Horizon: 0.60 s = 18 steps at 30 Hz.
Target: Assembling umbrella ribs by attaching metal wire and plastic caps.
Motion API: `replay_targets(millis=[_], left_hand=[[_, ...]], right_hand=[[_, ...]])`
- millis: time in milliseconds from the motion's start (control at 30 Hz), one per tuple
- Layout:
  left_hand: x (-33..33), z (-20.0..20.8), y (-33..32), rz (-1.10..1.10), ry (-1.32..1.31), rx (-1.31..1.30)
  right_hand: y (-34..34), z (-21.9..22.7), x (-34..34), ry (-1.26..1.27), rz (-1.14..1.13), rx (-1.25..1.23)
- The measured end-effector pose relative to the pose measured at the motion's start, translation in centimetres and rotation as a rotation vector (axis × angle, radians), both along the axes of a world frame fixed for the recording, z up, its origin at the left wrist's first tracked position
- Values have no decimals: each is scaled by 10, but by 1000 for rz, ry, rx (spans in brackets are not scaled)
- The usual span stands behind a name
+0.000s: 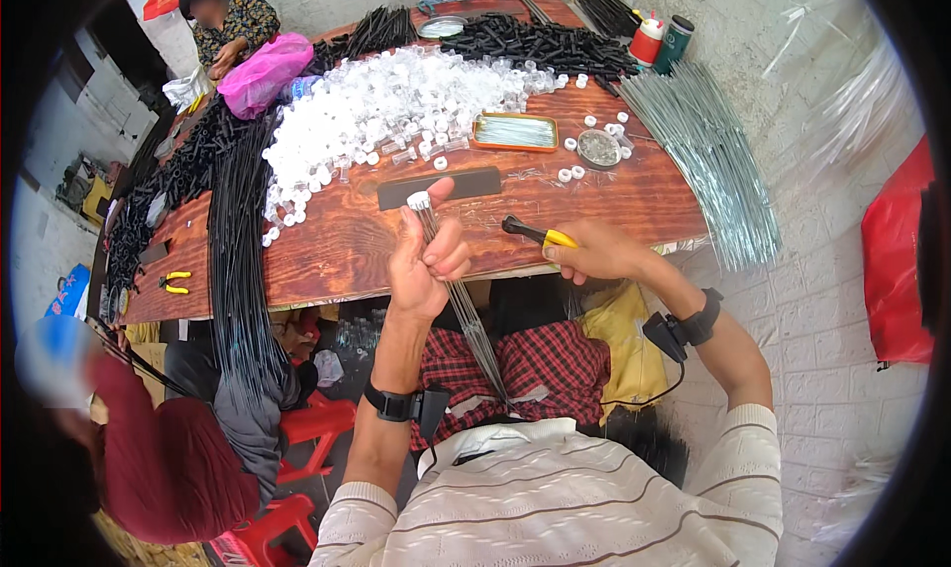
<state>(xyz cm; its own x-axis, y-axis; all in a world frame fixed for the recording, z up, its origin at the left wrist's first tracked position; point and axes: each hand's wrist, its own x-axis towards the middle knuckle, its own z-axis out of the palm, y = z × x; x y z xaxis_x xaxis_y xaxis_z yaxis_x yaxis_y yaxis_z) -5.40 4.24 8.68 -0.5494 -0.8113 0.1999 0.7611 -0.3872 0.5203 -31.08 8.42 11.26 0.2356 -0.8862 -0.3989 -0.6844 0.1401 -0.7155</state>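
My left hand [416, 275] is raised at the table's near edge, its fingers closed round a bundle of thin metal wires [473, 331]. A small white round cap [419, 200] sits at the bundle's upper end, and the wires slant down toward my lap. To the right, my right hand [599, 251] grips pliers [541, 232] with yellow handles and a dark head. The plier head points left, apart from the wires. Beneath both hands, a dark flat bar [440, 188] lies on the reddish wooden table [342, 242].
A heap of white caps and clear tubes [371, 106] covers mid-table. Long silvery wires [705, 161] overhang the right edge, black rods [238, 260] the left. A rectangular tray [515, 132] and round dish [597, 149] stand between. A person in maroon [173, 458] sits at left.
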Motion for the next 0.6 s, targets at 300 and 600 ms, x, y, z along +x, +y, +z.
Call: replay_targets(millis=[300, 600], left_hand=[[-6, -3, 1, 21, -5, -38], [-3, -6, -5, 43, -7, -65]], right_hand=[[4, -16, -10, 31, -29, -36], [-4, -22, -2, 449, -6, -599]])
